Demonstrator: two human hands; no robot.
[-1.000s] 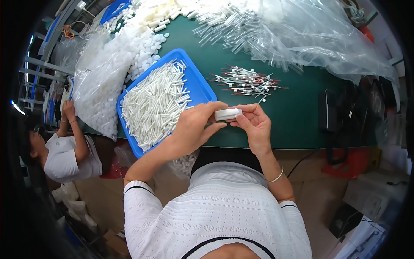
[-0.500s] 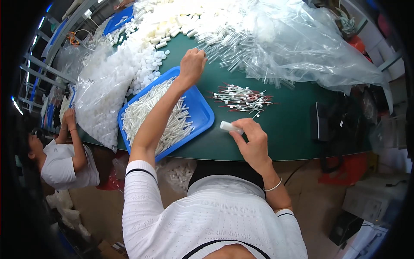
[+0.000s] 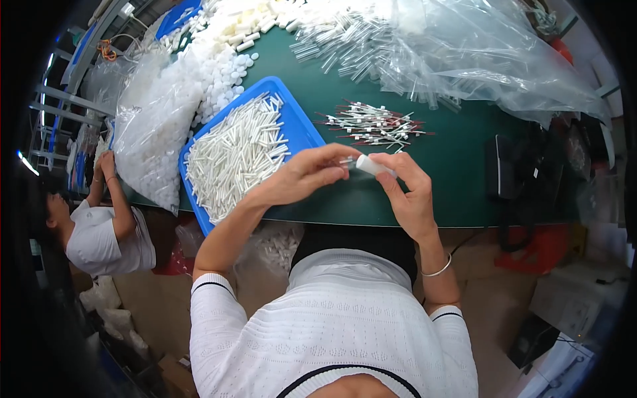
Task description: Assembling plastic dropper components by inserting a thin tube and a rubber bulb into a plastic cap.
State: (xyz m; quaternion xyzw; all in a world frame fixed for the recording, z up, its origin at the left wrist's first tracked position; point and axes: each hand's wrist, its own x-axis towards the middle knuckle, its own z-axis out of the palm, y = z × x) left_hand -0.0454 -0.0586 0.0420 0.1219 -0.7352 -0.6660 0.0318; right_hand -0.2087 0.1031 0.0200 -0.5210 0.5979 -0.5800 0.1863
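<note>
In front of me my right hand [image 3: 410, 189] grips a short white cylinder [image 3: 369, 164] between thumb and fingers, its round end turned to the left. My left hand [image 3: 310, 174] is close beside it, pinching a small clear tube [image 3: 348, 162]. The tube's tip is right at the cylinder's end; whether they touch I cannot tell. Under and beyond my left forearm lies a blue tray [image 3: 302, 129] heaped with thin white sticks [image 3: 235, 156]. Just past my hands is a loose pile of thin pieces with white heads and red ends [image 3: 378, 125].
Clear tubes [image 3: 345, 50] spill from a large plastic bag [image 3: 478, 63] at the far right. White cylinders [image 3: 249, 36] and round white caps [image 3: 229, 76] are heaped far left, beside a filled clear bag [image 3: 156, 132]. A black device [image 3: 501, 166] stands right. Another person [image 3: 109, 232] works at left.
My left hand has come back from near the clear tubes to the white cylinder, with a clear tube in its fingers. My right hand has shifted slightly right, still holding the cylinder.
</note>
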